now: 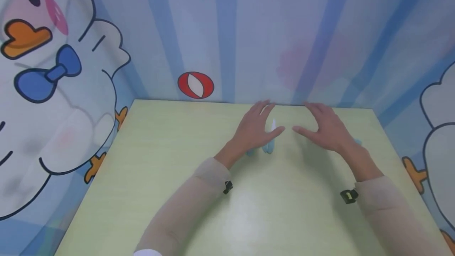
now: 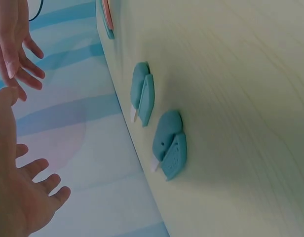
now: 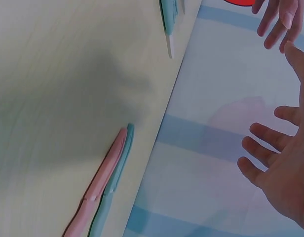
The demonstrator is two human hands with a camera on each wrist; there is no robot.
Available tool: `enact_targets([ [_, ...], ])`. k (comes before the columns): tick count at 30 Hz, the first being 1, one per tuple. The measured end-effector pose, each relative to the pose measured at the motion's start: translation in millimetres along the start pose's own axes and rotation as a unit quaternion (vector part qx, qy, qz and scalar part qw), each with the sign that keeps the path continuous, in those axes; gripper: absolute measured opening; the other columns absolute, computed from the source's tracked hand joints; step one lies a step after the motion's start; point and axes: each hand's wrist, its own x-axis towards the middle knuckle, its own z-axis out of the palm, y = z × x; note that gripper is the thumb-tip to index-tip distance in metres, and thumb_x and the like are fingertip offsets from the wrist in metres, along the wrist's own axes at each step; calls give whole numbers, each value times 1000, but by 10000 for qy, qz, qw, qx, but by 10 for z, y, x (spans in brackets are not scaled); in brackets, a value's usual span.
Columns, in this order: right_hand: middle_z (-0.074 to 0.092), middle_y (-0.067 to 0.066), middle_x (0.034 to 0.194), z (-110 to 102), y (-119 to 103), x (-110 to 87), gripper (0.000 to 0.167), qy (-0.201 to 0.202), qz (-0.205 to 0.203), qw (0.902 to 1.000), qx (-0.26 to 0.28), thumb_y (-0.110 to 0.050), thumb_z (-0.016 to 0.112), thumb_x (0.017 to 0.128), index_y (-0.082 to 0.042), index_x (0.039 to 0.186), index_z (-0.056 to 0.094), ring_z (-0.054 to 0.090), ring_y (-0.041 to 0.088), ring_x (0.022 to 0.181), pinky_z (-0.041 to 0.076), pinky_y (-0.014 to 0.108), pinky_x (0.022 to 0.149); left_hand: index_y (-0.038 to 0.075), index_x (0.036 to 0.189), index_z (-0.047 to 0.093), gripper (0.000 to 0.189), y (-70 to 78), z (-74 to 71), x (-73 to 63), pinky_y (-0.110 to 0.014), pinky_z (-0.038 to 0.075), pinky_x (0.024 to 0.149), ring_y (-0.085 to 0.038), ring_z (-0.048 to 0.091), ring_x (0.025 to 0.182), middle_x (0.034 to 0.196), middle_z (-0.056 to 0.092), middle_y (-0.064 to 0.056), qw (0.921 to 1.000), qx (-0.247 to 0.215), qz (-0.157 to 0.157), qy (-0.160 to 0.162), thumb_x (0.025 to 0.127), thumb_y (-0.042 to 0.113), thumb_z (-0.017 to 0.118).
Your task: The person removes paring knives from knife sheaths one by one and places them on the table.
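Observation:
My left hand and right hand are raised over the far part of the table, thumbs toward each other with a gap between. Both have loosely spread fingers and hold nothing. Two small teal whale-shaped tools, a nearer one and another, lie side by side below my left hand. Each has a white tip and a ridged teal flap. In the head view, my left hand partly hides them. Near my right hand, a pink knife-like tool and a teal one lie alongside each other, mostly hidden in the head view.
The pale yellow table ends at a blue striped backdrop. A cartoon duck is printed on the left side, and a red and white ball on the back. Dark straps or small devices sit at both wrists.

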Motion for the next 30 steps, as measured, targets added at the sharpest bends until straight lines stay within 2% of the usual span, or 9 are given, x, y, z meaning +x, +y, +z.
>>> enact_targets([
  [7, 26, 31, 167, -179, 165, -103, 96, -154, 335, 9991, 194, -62, 66, 99, -15, 170, 21, 23, 55, 152, 25, 78, 113, 19, 166, 33, 82, 168, 110, 101, -45, 35, 122, -23, 33, 155, 169, 35, -4, 9997, -125, 72, -197, 102, 65, 55],
  [13, 25, 32, 167, -242, 357, -171, 95, -151, 441, 9984, 328, -58, 67, 99, -16, 170, 20, 22, 55, 152, 23, 78, 112, 23, 168, 30, 82, 325, 218, 141, -45, 36, 121, -21, 33, 155, 169, 35, -1, 9979, -76, -94, -637, 102, 68, 50],
  [24, 42, 32, 157, -186, 667, -237, 86, 48, 451, 9988, 211, -51, 65, 102, -6, 166, 30, 32, 57, 146, 28, 75, 111, 24, 167, 32, 79, 556, 466, 169, -39, 36, 121, -19, 34, 154, 168, 36, 1, 9937, -30, 83, -1118, 103, 67, 51],
  [30, 48, 35, 148, -148, 816, -333, 71, 228, 464, 9986, 135, -47, 63, 104, 6, 149, 52, 47, 55, 131, 36, 73, 103, 23, 167, 31, 77, 622, 594, 218, -37, 36, 121, -19, 35, 153, 168, 36, 1, 9893, -84, 303, -1424, 105, 64, 50],
])
